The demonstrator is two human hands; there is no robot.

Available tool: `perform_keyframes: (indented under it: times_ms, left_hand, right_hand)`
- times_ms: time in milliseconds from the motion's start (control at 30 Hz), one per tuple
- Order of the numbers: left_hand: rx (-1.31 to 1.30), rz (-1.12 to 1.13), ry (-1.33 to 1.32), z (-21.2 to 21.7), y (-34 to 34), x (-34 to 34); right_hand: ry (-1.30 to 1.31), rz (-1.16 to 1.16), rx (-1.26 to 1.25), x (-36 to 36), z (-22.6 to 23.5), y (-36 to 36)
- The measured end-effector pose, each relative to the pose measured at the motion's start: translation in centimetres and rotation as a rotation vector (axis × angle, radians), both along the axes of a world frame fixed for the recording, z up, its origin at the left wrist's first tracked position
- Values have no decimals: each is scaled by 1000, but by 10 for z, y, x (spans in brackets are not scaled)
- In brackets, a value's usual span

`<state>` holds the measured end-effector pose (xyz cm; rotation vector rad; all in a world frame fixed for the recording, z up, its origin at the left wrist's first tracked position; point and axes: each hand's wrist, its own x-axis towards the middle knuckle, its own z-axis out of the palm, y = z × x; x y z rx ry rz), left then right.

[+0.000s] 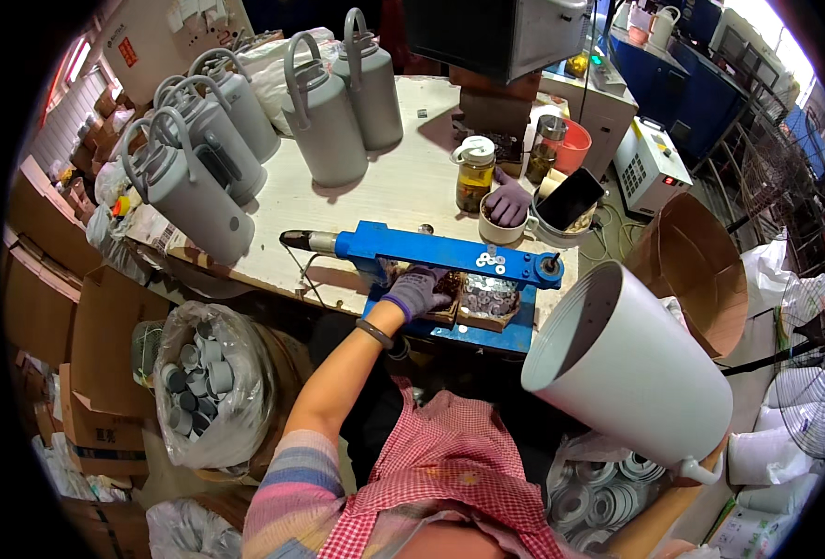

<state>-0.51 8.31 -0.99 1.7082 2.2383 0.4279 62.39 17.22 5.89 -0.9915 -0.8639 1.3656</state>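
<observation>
My left hand [417,291], in a light purple work glove, reaches under a blue bench-mounted arm tool [440,252]. Its curled fingers dip into a small box of dark little parts [448,291], where the fingertips are hidden. Beside it lies a box of shiny metal washers [490,300]. At the right I hold up a large grey kettle shell [641,363], tilted, its open end facing up and left. My right hand [708,463] grips it low near a small projecting loop; the shell hides most of the fingers.
Several grey kettles with loop handles [327,126] stand on the white table [310,210]. A yellow jar [475,174], a cup with a purple glove [506,205] and a phone [569,198] sit behind the tool. A bag of grey caps [203,373] stands lower left; a fan [813,345] stands right.
</observation>
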Motion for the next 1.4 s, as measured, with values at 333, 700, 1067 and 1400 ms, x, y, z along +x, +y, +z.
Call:
perform_keyframes:
  times_ms: [333,700,1067,1400]
  left_hand:
    - [416,167,-73,0,-22,16]
    - [492,85,-971,123,38,89]
    - [333,-65,-774,124,103,109]
    - [580,-173,-316,148,76,114]
  right_hand:
    - [7,-253,61,5,-38,12]
    - [-299,-476,179,38,-70,41]
    - [47,-342,-163,-22,-46,28]
    - [-74,-310,-6,2,-60,40]
